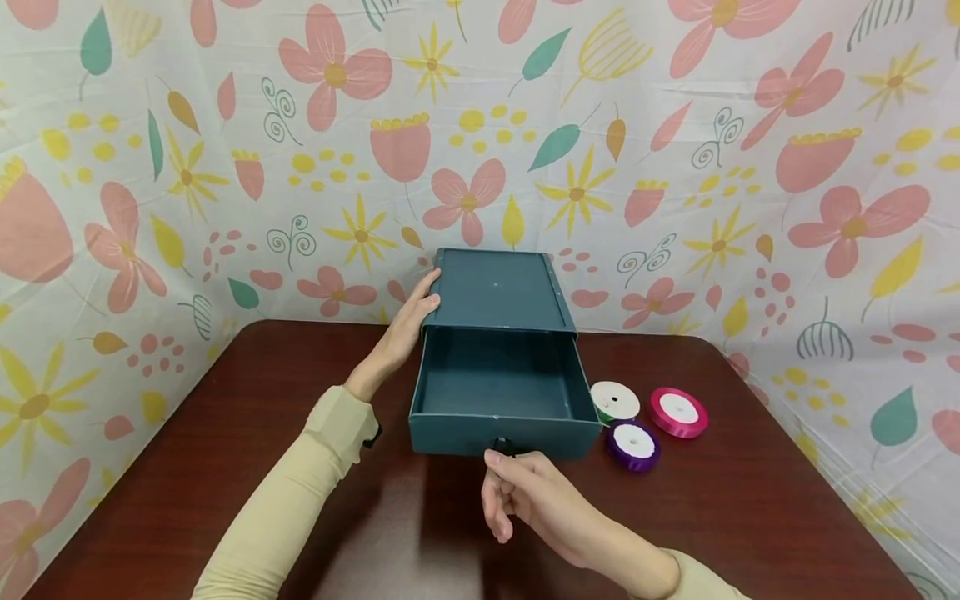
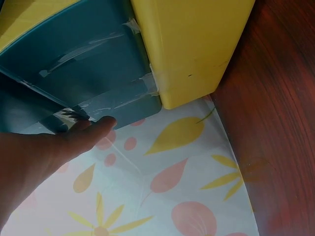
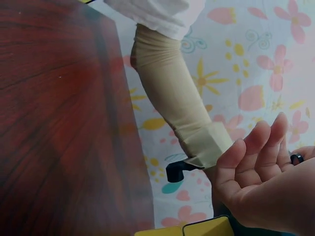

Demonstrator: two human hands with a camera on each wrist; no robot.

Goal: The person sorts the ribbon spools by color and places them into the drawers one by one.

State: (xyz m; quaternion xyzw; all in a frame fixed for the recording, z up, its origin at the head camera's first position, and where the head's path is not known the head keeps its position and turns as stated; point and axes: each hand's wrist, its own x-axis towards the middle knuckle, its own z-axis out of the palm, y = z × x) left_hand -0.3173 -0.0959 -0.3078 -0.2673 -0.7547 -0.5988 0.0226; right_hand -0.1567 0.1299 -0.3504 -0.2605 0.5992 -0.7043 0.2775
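Near the middle of the dark reddish-brown table (image 1: pixel 750 500), the head view shows you a teal cabinet (image 1: pixel 495 287) with its drawer (image 1: pixel 457 435) drawn out toward you. Your left hand (image 1: pixel 405 329) rests on the cabinet's left side, fingers straight and slightly spread. Your right hand (image 1: pixel 543 497) is at the drawer's front, where your thumb and forefinger pinch the small black handle (image 1: pixel 502 442); your other fingers curl loosely below it. To the right of the drawer lie a white spool (image 1: pixel 614 402) and, just beside it and nearer you, a purple spool (image 1: pixel 633 443); a pink spool (image 1: pixel 678 412) lies farther right. Behind the table hangs a white cloth (image 1: pixel 247 83) printed with flowers and leaves.

Through the left wrist view you see a teal panel (image 2: pixel 88 24) of the cabinet, crossed by strips of clear tape (image 2: pixel 150 83), next to a yellow panel (image 2: pixel 192 44). Your left hand reaches in from the left edge, one fingertip (image 2: pixel 106 124) at the teal panel's lower edge; how its other fingers lie, you cannot tell here.

From your right wrist view, you see your right hand at the lower right, three fingers loosely curled. A small black loop (image 3: pixel 297 159) shows at its right edge; whether that is the handle, you cannot tell. Your beige left sleeve (image 3: pixel 170 88) runs down behind it, a black bracket (image 3: pixel 175 172) at the cuff.
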